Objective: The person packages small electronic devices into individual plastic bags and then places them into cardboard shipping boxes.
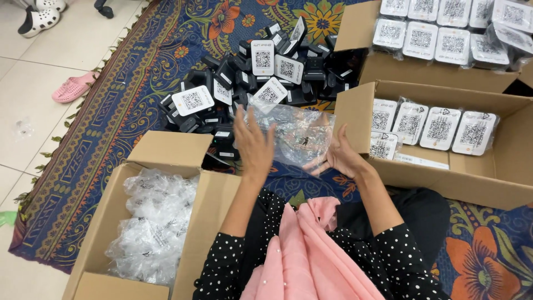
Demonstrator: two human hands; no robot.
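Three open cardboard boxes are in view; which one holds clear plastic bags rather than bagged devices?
The box at lower left, beside the left hand: it holds only crumpled clear bags. Both right-hand boxes hold bagged white-faced devices.

Both forearms come up from the bottom of the frame, bare from about the elbow, with black white-dotted sleeves pushed back behind them. The left hand (254, 145) is raised higher, back of the hand toward the camera, fingers together and pointing up and slightly away, wrist pretty much straight. The right hand (337, 156) sits lower and a bit to the side, palm turned inward toward the left one, fingers spread and angled down-left, thumb sticking upward. The two hands are near each other but not touching, neither one curled into a fist.
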